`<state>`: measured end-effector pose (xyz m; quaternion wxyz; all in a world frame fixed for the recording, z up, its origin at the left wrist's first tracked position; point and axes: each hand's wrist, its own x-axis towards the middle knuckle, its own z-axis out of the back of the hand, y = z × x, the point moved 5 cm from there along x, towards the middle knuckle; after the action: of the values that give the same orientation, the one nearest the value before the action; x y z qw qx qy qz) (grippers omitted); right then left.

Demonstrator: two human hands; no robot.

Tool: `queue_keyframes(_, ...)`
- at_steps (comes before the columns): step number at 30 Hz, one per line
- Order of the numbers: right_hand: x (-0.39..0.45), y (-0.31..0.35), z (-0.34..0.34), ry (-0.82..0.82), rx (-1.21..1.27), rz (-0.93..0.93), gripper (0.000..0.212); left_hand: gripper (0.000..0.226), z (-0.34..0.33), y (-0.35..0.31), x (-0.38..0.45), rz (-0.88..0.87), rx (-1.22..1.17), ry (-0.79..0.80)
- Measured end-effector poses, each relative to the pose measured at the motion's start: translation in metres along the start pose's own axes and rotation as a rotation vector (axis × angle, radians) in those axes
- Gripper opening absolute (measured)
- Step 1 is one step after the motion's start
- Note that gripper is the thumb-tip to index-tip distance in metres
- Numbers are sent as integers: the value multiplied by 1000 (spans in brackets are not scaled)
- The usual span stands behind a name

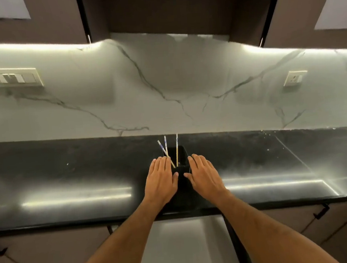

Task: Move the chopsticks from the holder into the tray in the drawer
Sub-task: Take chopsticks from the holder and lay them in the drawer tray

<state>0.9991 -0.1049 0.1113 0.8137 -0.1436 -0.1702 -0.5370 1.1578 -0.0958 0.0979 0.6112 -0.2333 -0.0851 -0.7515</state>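
Chopsticks (171, 150) stand in the black holder (179, 166) on the counter (68, 177), leaning to 11 and 12 o'clock. The left hand (162, 180) and right hand (205, 176) flank the holder, fingers straight, flat against its sides, apparently to steady it. The drawer (187, 244) sits at 6 o'clock; its tray is not visible.

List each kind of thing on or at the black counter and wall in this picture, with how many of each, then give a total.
Chopsticks: 3
Black holder: 1
Hands, left hand and right hand: 2
Wall switch plates: 2
Total: 8
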Motion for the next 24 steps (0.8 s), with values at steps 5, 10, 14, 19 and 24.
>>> queue_keyframes(5, 50, -8, -9, -32, 26, 24, 59, 53, -7, 12, 48, 55, 18, -2)
queue_keyframes(10, 93, -22, -41, 23, 43, 24, 62, 55, -37, 30, 85, 139, 15, 24)
queue_keyframes(14, 124, -33, -70, 58, 83, 18, 62, 56, -68, 47, 104, 211, -13, 50)
queue_keyframes(19, 155, -45, -106, 101, 165, -54, 58, 39, -97, 64, 123, 314, -121, 40)
queue_keyframes(24, 176, -50, -137, 182, 405, -246, 61, 16, -120, 77, 139, 375, -278, 36)
